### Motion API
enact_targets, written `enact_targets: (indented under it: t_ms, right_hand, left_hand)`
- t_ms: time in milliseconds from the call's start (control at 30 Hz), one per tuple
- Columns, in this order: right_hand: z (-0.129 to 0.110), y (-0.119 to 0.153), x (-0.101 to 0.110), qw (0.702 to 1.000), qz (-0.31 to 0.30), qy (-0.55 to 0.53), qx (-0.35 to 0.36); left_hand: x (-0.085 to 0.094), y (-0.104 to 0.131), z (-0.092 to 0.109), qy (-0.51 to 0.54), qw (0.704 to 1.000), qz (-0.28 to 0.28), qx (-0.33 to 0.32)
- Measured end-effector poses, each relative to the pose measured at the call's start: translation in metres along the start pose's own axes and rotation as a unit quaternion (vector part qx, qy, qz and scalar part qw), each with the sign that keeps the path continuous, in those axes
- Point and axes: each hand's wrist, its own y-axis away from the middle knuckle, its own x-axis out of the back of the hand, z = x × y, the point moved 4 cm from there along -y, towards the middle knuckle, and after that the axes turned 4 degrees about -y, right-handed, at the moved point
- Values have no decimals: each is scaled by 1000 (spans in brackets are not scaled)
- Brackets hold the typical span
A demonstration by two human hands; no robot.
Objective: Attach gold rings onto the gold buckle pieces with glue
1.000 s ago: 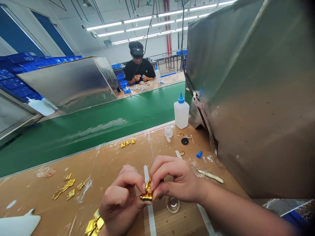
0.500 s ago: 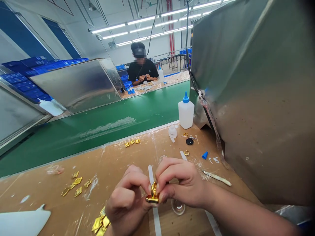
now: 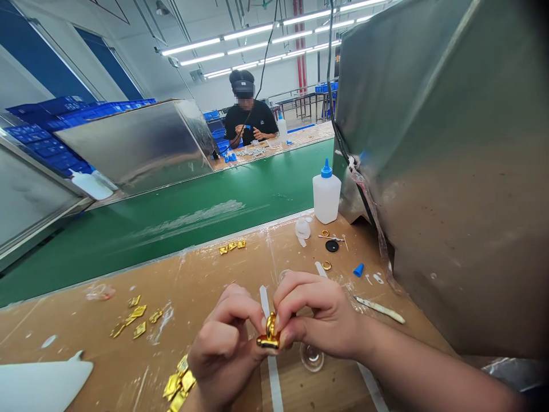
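My left hand and my right hand meet low in the middle of the view. Between their fingertips they pinch a shiny gold ring, its loop upright above a flat gold bar-like face. Both hands are closed on it, thumbs below and forefingers above. Beside my left wrist lies a pile of gold diamond-shaped pieces, partly covered by the hand. Under my right hand is a small clear round dish, partly hidden.
More loose gold pieces lie left on the brown tabletop. A white squeeze bottle, a blue cap and a white-handled tool are at right, beside a tall metal panel. Beyond the green belt sits a co-worker.
My hands keep their pinch on the gold ring, almost unmoved. The view shifts slightly. Across the belt, the co-worker's hands have moved apart, one with something blue.
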Motion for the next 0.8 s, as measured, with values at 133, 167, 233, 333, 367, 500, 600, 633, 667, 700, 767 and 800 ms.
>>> enact_targets:
  t_ms: [133, 167, 233, 333, 367, 500, 600, 633, 667, 700, 767, 800]
  right_hand:
    - [0, 0, 0, 1000, -2, 4, -1]
    - [0, 0, 0, 1000, -2, 6, -1]
    - [0, 0, 0, 1000, -2, 7, -3]
    - [0, -1, -1, 1000, -2, 4, -4]
    - [0, -1, -1, 1000, -1, 3, -3]
    - [-1, -1, -1, 1000, 0, 0, -2]
    - [-1, -1, -1, 1000, 2, 1, -2]
    - [-1, -1, -1, 1000, 3, 1, -2]
    - [-1, -2, -1, 1000, 3, 2, -1]
    - [-1, -2, -1, 1000, 2, 3, 0]
    - [-1, -2, -2, 1000, 0, 3, 3]
    - [-1, -2, -1, 1000, -1, 1, 4]
  left_hand:
    - [0, 1, 0, -4, 1000, -6, 0]
    - [1, 1, 0, -3, 1000, -8, -1]
    - [1, 1, 0, 0, 1000, -11, -3]
    - [1, 1, 0, 0, 1000, -17, -12]
    - [1, 1, 0, 0, 1000, -20, -15]
    - [3, 1, -1, 0, 1000, -21, -15]
    - [4, 2, 0, -10, 1000, -22, -17]
    - [4, 3, 0, -13, 999, -23, -18]
    - [4, 3, 1, -15, 999, -23, -19]
    - [4, 3, 1, -16, 999, -22, -18]
    - [4, 3, 1, -19, 999, -20, -16]
    - [4, 2, 1, -20, 999, -20, -16]
